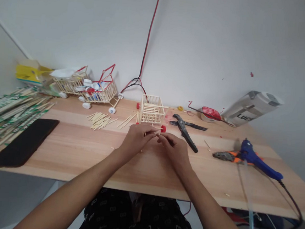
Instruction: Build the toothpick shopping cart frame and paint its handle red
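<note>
My left hand (139,139) and my right hand (175,148) meet fingertip to fingertip over the middle of the table. Both are closed in a pinch on a tiny pale piece that I cannot make out. Just behind them stands a small cart (152,111) built of thin wooden sticks, with red bottle-cap wheels. One red wheel (163,128) shows right beyond my fingertips. To the left of the cart lie a few loose sticks (126,121) and a pile of short cut sticks (100,120).
Two finished-looking stick carts (98,92) holding bottle caps stand at the back left. Packaged chopsticks (11,112) and a black phone-like slab (24,142) lie left. A black cutter (185,130), pliers (226,155), a blue glue gun (257,162) and a red-stained cup (210,114) are right.
</note>
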The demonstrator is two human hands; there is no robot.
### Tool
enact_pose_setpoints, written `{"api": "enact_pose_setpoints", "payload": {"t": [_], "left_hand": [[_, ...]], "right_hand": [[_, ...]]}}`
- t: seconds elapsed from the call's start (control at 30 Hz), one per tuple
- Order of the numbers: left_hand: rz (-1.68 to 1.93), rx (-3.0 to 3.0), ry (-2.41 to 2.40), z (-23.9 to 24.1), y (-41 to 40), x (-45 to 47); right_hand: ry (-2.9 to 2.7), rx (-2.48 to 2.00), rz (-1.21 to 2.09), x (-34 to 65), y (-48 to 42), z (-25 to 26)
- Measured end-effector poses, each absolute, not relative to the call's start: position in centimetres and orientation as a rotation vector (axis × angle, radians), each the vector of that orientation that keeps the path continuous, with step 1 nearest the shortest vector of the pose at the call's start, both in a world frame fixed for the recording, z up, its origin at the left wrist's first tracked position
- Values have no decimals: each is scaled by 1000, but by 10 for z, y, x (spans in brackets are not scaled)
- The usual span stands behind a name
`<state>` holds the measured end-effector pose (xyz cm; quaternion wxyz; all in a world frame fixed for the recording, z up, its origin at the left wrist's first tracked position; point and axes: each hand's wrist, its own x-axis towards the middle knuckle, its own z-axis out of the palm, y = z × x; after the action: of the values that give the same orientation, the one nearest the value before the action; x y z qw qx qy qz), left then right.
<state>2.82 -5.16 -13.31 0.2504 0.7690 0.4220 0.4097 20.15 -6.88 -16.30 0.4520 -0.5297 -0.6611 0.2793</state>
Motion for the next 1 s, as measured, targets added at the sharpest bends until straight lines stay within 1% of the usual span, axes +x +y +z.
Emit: {"api": "enact_pose_setpoints", "payload": {"t": [0.23,0.53,0.67,0.8,1.0], "left_hand": [[1116,1911,1123,-131,-52,27],[1195,1903,1177,-137,-47,27],[1146,1757,1183,-136,-45,26],[1085,1537,1165,-136,-41,24],[1077,1365,1143,-132,-40,24]], "right_hand": [[-1626,-1285,767,204,-67,-161],[-1551,-1263,740,204,-66,-164],[-1385,-1263,703,205,-68,-161],[-1211,-1368,756,208,-70,-154],[-1195,-1348,733,214,-69,-153]]}}
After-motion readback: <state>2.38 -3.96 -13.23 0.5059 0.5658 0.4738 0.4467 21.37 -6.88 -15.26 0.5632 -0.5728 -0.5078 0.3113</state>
